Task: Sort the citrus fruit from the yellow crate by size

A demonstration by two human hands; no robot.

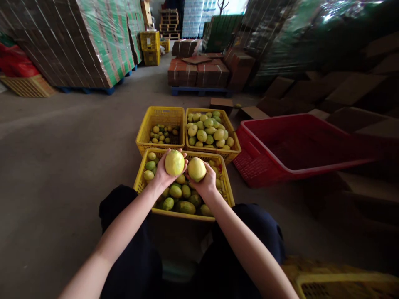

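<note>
On the palm of my left hand (161,176) rests a round yellow-green fruit (174,162), smooth and pale, with the fingers curled under it. My right hand (209,182) grips a second pale yellow fruit (196,169), slightly tapered at the top. Both fruits are held side by side, a little apart, over the near yellow crate (186,215). Inside that crate lie several greener fruits (175,191) of mixed sizes, partly covered by my hands and forearms. The exact kind of fruit is not clear.
Behind stand a yellow crate (145,124) of small fruits and another yellow crate (235,145) heaped with larger pale ones. A red crate (254,162) sits to the right by cardboard boxes (352,89). Farther off, carton stacks (182,74) rest on a blue pallet (183,90).
</note>
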